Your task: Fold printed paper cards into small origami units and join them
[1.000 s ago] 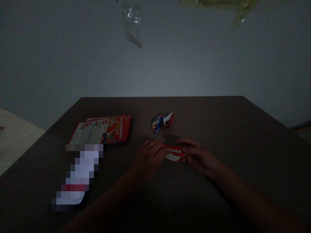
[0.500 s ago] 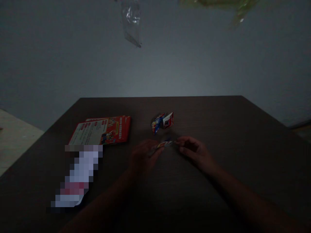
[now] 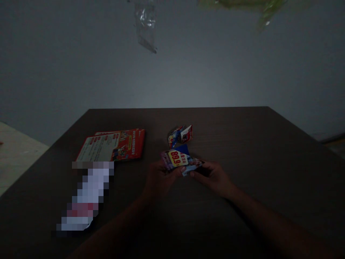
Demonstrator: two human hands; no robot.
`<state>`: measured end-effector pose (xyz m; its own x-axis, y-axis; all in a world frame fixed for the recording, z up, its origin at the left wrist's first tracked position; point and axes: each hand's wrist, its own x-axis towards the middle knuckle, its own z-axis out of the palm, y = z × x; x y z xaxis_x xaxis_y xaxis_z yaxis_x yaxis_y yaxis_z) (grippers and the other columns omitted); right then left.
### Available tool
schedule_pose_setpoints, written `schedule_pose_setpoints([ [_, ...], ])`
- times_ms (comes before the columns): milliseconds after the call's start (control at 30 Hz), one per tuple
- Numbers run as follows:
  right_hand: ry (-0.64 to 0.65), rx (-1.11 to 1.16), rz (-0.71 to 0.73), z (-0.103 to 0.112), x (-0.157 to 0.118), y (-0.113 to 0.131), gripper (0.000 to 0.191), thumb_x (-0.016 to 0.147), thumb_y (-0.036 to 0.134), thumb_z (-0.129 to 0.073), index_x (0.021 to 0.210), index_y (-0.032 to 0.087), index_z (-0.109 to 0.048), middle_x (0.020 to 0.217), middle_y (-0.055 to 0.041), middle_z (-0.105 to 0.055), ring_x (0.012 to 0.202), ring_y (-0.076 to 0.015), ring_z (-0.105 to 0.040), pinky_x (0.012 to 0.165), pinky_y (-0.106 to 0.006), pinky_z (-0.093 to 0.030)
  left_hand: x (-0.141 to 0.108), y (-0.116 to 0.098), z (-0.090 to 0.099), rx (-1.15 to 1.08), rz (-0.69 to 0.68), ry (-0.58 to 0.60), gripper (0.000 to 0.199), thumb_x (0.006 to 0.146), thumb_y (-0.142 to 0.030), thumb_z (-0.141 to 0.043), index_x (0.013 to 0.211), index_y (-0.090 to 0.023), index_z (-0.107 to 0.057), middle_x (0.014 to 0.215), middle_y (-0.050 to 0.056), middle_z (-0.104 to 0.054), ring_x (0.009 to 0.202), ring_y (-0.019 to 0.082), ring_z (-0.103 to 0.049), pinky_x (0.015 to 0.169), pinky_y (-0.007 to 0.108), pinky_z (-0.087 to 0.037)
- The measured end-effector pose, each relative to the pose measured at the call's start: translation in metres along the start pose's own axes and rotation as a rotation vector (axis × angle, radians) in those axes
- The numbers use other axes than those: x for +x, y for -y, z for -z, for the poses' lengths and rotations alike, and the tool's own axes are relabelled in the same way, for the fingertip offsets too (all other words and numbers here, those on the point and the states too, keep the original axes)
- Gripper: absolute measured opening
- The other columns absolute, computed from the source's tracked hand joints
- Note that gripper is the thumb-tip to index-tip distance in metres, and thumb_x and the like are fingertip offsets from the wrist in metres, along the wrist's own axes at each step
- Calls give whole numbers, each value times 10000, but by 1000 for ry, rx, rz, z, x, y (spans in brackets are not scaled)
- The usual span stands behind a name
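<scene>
Turned over since the earlier frames, the folded leaflet (image 3: pixel 178 159) had swung from its red-and-white side, through a nearly edge-on view, to a face with purple print and a yellow patch reading 89.9. From where I stood, it was between the two hands, to the person's right of the flyer stack (image 3: pixel 132 144) and a little nearer the person. I could not tell whether its underside touched the table (image 3: pixel 229 133).

The left hand (image 3: pixel 160 180) gripped the leaflet's end closer to the flyer stack, thumb pressed on the printed face and the other fingers mostly hidden behind it. The right hand (image 3: pixel 219 178) had the end farther from the stack, pinched between thumb and fingers, with the thumb tip at the lower edge. A blue flap stuck up from the leaflet's far side.

Another folded paper piece (image 3: pixel 175 136), blue, red and white, rested on the table to the right of the flyer stack, just beyond the held leaflet. The stack itself lay slightly fanned, its top sheet red with a pale printed panel. On the stack's near side was a long pale object (image 3: pixel 90 196), too pixelated to name. Clear plastic (image 3: pixel 147 23) hung on the wall (image 3: pixel 215 68) beyond the stack.
</scene>
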<state>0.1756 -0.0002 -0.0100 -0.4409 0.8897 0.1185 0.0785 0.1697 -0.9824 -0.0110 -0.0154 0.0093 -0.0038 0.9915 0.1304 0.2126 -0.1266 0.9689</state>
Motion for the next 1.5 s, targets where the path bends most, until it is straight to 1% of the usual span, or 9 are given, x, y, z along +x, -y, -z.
schedule_pose_setpoints([
  [200, -103, -26, -68, 2, 0, 0, 134, 772, 321, -668, 820, 196, -664, 840, -31, -682, 791, -180, -613, 738, -318, -477, 3, 1, 1, -118, 110, 1, 113, 659, -263, -718, 712, -163, -719, 641, 29, -719, 590, 208, -680, 540, 294, -563],
  [400, -150, 30, -86, 6, 1, 2, 143, 732, 312, -697, 781, 192, -635, 759, -10, -657, 687, -143, -585, 639, -269, -460, 9, 17, 4, -285, 168, -96, 302, 629, -317, -757, 871, -152, -683, 828, 44, -732, 752, 200, -685, 656, 272, -557],
  [567, -143, -3, -91, 11, 1, 0, 156, 753, 317, -670, 847, 193, -656, 808, -20, -675, 737, -156, -602, 676, -284, -470, 13, 19, 7, -402, 194, -141, 347, 634, -328, -753, 909, -147, -643, 811, 29, -716, 664, 151, -661, 599, 232, -530],
  [767, -148, -81, -138, 21, 2, -4, 269, 776, 317, -644, 1015, 192, -646, 862, -28, -675, 777, -174, -616, 687, -301, -474, 14, 19, 7, -248, 198, -167, 330, 656, -332, -731, 891, -136, -609, 750, 26, -701, 670, 169, -664, 592, 248, -528],
  [1000, -193, 24, -207, 30, 4, -6, 319, 750, 330, -674, 1032, 185, -641, 775, -5, -646, 694, -142, -603, 627, -262, -468, 10, 24, 13, 319, -78, -81, 288, 778, -329, -607, 1012, -164, -573, 767, 16, -663, 694, 163, -635, 642, 283, -510],
  [1100, -182, 168, -255, 32, 4, -6, 350, 717, 330, -708, 1022, 173, -641, 777, -13, -656, 660, -135, -607, 591, -250, -470, 7, 17, 15, 581, -325, -60, 377, 733, -327, -653, 1059, -162, -560, 989, 86, -631, 916, 231, -596, 815, 382, -476],
  [1200, -183, 211, -275, 33, 5, -7, 357, 701, 321, -728, 1013, 166, -649, 820, -27, -670, 660, -129, -609, 590, -243, -471, 2, 7, 15, 692, -506, 58, 533, 692, -362, -692, 1156, -162, -523, 1180, 130, -544, 1105, 283, -498, 939, 434, -398],
  [1367, -110, 157, -291, 33, 5, -9, 356, 720, 330, -718, 1034, 177, -649, 859, -36, -687, 700, -145, -629, 638, -270, -491, -2, 0, 7, 764, -596, 345, 643, 671, -319, -709, 1252, -179, -471, 1295, 126, -484, 1178, 292, -434, 979, 452, -347],
  [1500, -34, -20, -230, 32, 6, -6, 283, 769, 330, -663, 1021, 201, -668, 962, -52, -699, 844, -192, -645, 736, -315, -499, -1, 4, 4, 812, -621, 435, 507, 742, -269, -641, 1225, -194, -504, 1307, 121, -483, 1176, 286, -445, 966, 457, -361],
])
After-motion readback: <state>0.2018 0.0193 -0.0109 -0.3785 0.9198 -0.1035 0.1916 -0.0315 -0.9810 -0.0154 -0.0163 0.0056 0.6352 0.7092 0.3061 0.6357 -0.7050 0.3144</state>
